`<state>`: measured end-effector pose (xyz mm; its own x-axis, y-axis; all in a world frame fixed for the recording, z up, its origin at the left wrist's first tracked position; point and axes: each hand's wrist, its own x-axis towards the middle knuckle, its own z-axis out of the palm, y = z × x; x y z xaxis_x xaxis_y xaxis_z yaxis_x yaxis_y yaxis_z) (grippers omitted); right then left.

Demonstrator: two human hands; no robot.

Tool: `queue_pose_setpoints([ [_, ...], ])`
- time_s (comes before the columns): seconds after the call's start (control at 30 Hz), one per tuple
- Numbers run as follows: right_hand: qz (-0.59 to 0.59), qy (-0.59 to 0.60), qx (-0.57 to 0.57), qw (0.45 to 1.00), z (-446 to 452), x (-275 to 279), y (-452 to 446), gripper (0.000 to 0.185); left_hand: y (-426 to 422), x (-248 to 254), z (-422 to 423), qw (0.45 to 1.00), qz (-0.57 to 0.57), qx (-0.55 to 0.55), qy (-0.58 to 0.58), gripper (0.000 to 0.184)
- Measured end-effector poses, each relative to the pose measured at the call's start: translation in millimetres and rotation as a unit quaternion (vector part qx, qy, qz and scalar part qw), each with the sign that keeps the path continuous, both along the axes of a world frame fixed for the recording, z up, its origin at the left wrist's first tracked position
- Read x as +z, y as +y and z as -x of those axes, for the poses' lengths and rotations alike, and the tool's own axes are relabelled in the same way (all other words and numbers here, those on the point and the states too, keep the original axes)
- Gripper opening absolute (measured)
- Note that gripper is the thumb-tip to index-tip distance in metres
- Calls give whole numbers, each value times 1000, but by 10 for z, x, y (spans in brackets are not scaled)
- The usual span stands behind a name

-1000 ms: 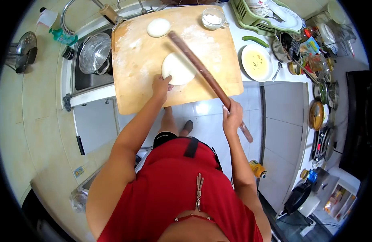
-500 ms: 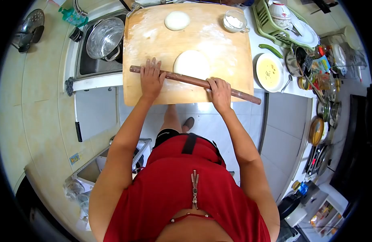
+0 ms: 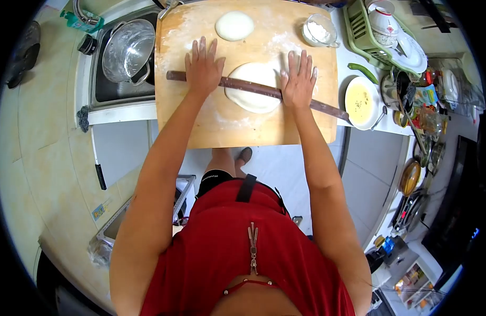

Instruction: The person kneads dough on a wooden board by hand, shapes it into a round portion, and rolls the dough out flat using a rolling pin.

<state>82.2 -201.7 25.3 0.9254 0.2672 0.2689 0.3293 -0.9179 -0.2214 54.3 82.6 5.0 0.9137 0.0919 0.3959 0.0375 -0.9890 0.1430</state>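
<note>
A long brown rolling pin [image 3: 252, 87] lies slantwise across the middle of a flat round of white dough [image 3: 257, 104] on the floured wooden board [image 3: 201, 138]. My left hand [image 3: 204, 70] presses on the pin left of the dough, palm down, fingers stretched forward. Right of the dough, my right hand [image 3: 299, 81] rests flat on the pin with its fingers spread. A smaller dough round [image 3: 234, 26] sits at the back of the board. Near the back right corner stands a glass cup of white powder [image 3: 318, 31].
At the left, a metal pot [image 3: 128, 51] sits in the sink [image 3: 103, 98]. On the right counter are a bowl of yellow liquid [image 3: 362, 103], a green pepper [image 3: 363, 72], a spoon [image 3: 380, 117] and a green dish rack [image 3: 361, 32]. The pin's right end reaches past the board's edge.
My left hand has gone from the dough's edge onto the pin. The pin has swung from upright slant to crosswise, then rolled forward onto the dough. Both hands' fingers now extend forward.
</note>
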Motion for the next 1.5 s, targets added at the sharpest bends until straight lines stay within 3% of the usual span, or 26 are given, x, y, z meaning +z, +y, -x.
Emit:
queue_pose_setpoints([
  [0.2, -27, -11, -17, 999, -216, -79, 14, 63, 15, 3, -392, 1000, -4, 14, -11, 66],
  [0.37, 0, -16, -38, 999, 7, -88, 15, 65, 4, 19, -181, 1000, -5, 10, 18, 66],
  [0.83, -47, 102, -25, 993, 1840, -73, -2, 65, 119, -57, 1661, 995, 34, -39, 87, 65],
  [1.03, -12, 66, -43, 997, 1148, -16, 92, 63, 31, -48, 1074, 997, 59, -7, 48, 65],
  [1.23, -22, 35, -60, 997, 252, -74, 205, 64, 105, -22, 152, 1000, -10, -4, 16, 63],
  [1.5, -38, -56, -53, 996, -470, -45, 257, 63, 185, -52, -787, 995, 49, -27, -88, 65],
])
